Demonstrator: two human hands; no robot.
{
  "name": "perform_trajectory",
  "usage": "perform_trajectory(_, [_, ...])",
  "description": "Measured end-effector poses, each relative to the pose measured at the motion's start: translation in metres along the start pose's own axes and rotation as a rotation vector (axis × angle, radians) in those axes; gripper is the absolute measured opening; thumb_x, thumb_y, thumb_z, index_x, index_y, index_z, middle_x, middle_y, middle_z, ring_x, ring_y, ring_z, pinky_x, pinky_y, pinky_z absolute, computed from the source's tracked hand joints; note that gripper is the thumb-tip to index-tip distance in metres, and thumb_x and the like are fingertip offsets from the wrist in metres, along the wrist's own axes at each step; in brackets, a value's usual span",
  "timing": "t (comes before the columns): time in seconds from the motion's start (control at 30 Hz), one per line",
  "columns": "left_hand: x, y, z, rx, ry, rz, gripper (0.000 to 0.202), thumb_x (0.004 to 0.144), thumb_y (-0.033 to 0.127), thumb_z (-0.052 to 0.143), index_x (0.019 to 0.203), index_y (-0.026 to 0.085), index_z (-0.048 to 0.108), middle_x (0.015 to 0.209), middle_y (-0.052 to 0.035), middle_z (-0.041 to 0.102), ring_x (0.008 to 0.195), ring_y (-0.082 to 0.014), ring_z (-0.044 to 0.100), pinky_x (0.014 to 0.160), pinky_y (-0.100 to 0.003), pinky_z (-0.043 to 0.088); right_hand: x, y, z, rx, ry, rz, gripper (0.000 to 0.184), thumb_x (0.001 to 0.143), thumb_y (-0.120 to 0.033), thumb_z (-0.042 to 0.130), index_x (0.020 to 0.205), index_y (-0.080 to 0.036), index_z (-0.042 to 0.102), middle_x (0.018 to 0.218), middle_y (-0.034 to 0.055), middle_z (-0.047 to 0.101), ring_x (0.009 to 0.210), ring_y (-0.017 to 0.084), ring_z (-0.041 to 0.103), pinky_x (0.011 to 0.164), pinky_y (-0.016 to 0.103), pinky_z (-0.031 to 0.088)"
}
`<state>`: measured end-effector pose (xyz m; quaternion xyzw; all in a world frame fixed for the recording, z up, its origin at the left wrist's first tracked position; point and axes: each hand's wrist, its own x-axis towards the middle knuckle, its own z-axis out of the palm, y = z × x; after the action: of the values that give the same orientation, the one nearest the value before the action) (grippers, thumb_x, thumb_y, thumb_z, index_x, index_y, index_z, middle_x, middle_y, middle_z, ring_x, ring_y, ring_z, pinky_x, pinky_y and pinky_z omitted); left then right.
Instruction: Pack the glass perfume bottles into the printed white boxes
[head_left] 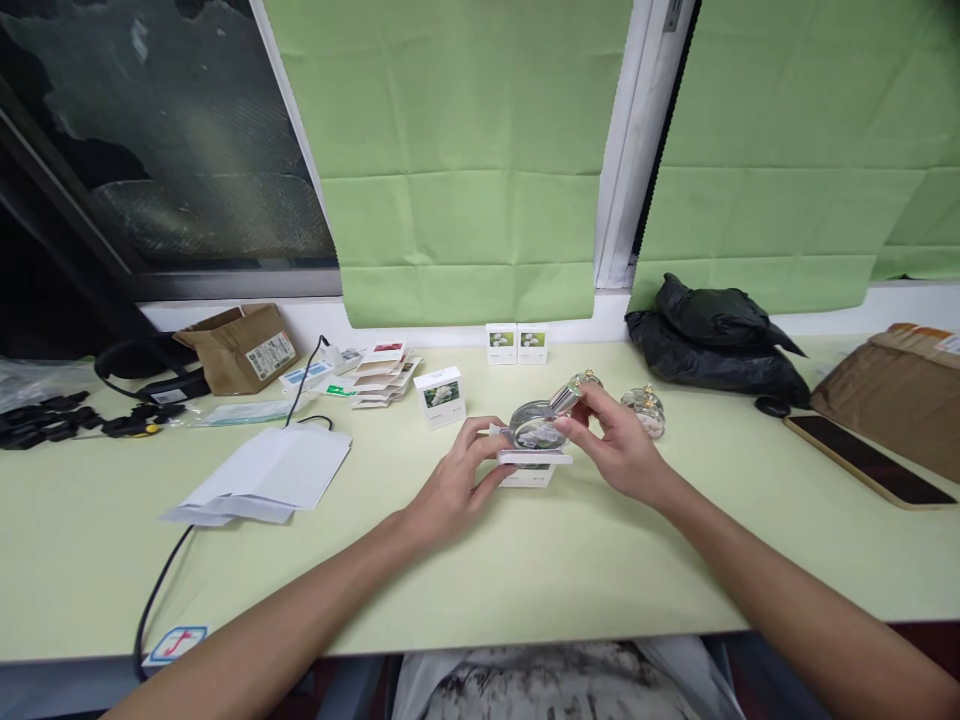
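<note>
My right hand (pixel 619 445) pinches the silver, gold-topped neck of a small round glass bottle (pixel 537 428), which is tilted with its neck up to the right. My left hand (pixel 457 480) is closed around the side of a small white box (pixel 529 477) printed with a green and white flower picture. The bottle's round body is over the box's top; whether it touches the box I cannot tell. A similar round bottle (pixel 645 410) with a gold top stands just right of my right hand. Another white flower box (pixel 440 397) stands beyond my left hand.
Two white boxes (pixel 517 345) stand by the wall. Flat cartons (pixel 382 375), white papers (pixel 262 475), a cable (pixel 169 580) and a brown carton (pixel 240 350) are left. Black bags (pixel 712 335), a phone (pixel 862 460) and a brown parcel (pixel 892 400) are right.
</note>
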<state>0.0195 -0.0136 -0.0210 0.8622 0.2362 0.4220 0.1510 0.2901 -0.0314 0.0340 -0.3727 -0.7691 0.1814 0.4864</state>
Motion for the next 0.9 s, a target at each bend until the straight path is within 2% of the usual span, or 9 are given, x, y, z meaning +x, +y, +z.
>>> perform_trajectory(0.1, [-0.001, 0.003, 0.005, -0.127, 0.067, -0.042, 0.039, 0.104, 0.019, 0.063, 0.135, 0.031, 0.043, 0.142, -0.0104, 0.051, 0.135, -0.0238, 0.058, 0.101, -0.042, 0.062, 0.001, -0.003, 0.0, -0.045, -0.046, -0.044, 0.016, 0.107, -0.041, 0.061, 0.101, -0.025, 0.064, 0.09, 0.0024, 0.058, 0.087, 0.022, 0.053, 0.079, 0.037, 0.044])
perform_trajectory(0.2, [-0.001, 0.007, 0.008, -0.199, 0.108, -0.133, 0.053, 0.102, 0.023, 0.068, 0.142, 0.033, 0.034, 0.146, -0.0116, 0.049, 0.124, -0.0218, 0.064, 0.098, -0.042, 0.062, 0.001, -0.003, 0.002, -0.051, -0.08, -0.047, 0.014, 0.107, -0.039, 0.061, 0.103, -0.026, 0.065, 0.096, 0.0041, 0.063, 0.092, 0.024, 0.055, 0.084, 0.039, 0.046])
perform_trajectory(0.27, [0.0, 0.012, 0.007, -0.235, 0.08, -0.234, 0.062, 0.101, 0.027, 0.069, 0.148, 0.033, 0.029, 0.142, -0.0117, 0.055, 0.117, -0.021, 0.067, 0.095, -0.04, 0.061, 0.0, -0.003, 0.003, -0.011, -0.073, -0.029, 0.015, 0.106, -0.039, 0.063, 0.117, -0.028, 0.065, 0.107, 0.0055, 0.065, 0.097, 0.025, 0.057, 0.088, 0.041, 0.049])
perform_trajectory(0.3, [0.001, 0.015, 0.006, -0.252, 0.055, -0.293, 0.063, 0.102, 0.03, 0.069, 0.15, 0.033, 0.028, 0.137, -0.011, 0.06, 0.113, -0.0207, 0.067, 0.093, -0.038, 0.06, -0.001, -0.002, 0.003, 0.015, -0.062, -0.023, 0.022, 0.105, -0.039, 0.064, 0.125, -0.03, 0.062, 0.115, 0.0062, 0.064, 0.1, 0.025, 0.059, 0.091, 0.041, 0.05])
perform_trajectory(0.4, [0.006, 0.022, 0.003, -0.288, -0.013, -0.425, 0.053, 0.102, 0.035, 0.068, 0.146, 0.031, 0.038, 0.126, -0.0081, 0.068, 0.107, -0.0204, 0.068, 0.084, -0.032, 0.057, -0.003, -0.002, 0.005, 0.063, -0.038, -0.021, 0.037, 0.104, -0.038, 0.066, 0.139, -0.034, 0.055, 0.13, 0.0072, 0.061, 0.104, 0.025, 0.062, 0.094, 0.042, 0.053])
perform_trajectory(0.57, [0.012, 0.023, 0.006, -0.316, -0.062, -0.423, 0.026, 0.102, 0.037, 0.067, 0.123, 0.024, 0.061, 0.123, -0.0068, 0.071, 0.105, -0.0204, 0.067, 0.089, -0.032, 0.054, -0.004, -0.004, 0.006, 0.058, -0.059, -0.027, 0.033, 0.103, -0.037, 0.066, 0.135, -0.034, 0.058, 0.125, 0.0063, 0.063, 0.105, 0.024, 0.064, 0.094, 0.041, 0.055])
perform_trajectory(0.7, [0.012, 0.02, 0.01, -0.378, -0.071, -0.47, 0.027, 0.099, 0.038, 0.07, 0.119, 0.021, 0.064, 0.114, -0.0069, 0.071, 0.103, -0.0219, 0.067, 0.086, -0.031, 0.054, -0.004, -0.004, 0.006, 0.043, -0.067, -0.038, 0.03, 0.103, -0.037, 0.066, 0.132, -0.032, 0.06, 0.124, 0.0064, 0.065, 0.106, 0.025, 0.064, 0.095, 0.04, 0.055])
perform_trajectory(0.9, [0.013, 0.02, 0.009, -0.369, -0.065, -0.445, 0.024, 0.1, 0.041, 0.068, 0.111, 0.02, 0.065, 0.11, -0.0071, 0.069, 0.101, -0.0222, 0.066, 0.082, -0.03, 0.055, -0.007, -0.004, 0.009, 0.032, -0.057, -0.032, 0.03, 0.106, -0.038, 0.061, 0.135, -0.032, 0.061, 0.125, 0.0076, 0.067, 0.105, 0.025, 0.064, 0.095, 0.042, 0.055])
